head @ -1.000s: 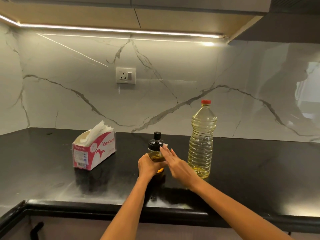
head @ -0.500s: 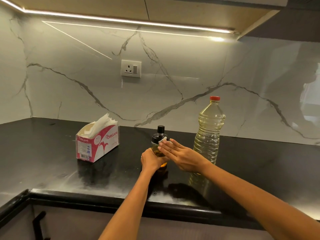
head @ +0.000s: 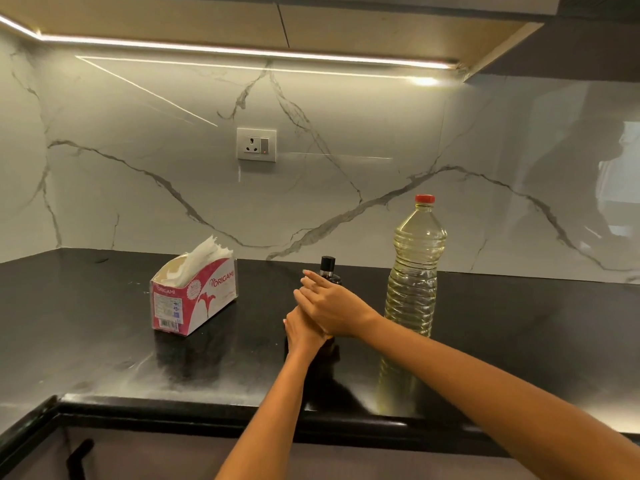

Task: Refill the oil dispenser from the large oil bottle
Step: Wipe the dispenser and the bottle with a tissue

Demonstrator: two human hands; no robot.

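The small oil dispenser (head: 327, 267) stands on the black counter (head: 104, 358). Only its black cap and dark shoulder show above my hands. My left hand (head: 300, 331) grips its lower body from the left. My right hand (head: 332, 306) lies across the dispenser's front with straight fingers pointing left, and it overlaps my left hand. The large clear oil bottle (head: 414, 271), red cap on and nearly full of pale oil, stands upright just right of the dispenser, untouched.
A pink and white tissue box (head: 194, 296) with tissues sticking out sits to the left of my hands. A wall socket (head: 256, 144) is on the marble backsplash. The counter's front edge runs below my forearms, with a black drawer handle (head: 79, 455) underneath.
My right hand has slid left across the dispenser and now covers its body and part of my left hand. The white scrap seen under its fingers is no longer visible.
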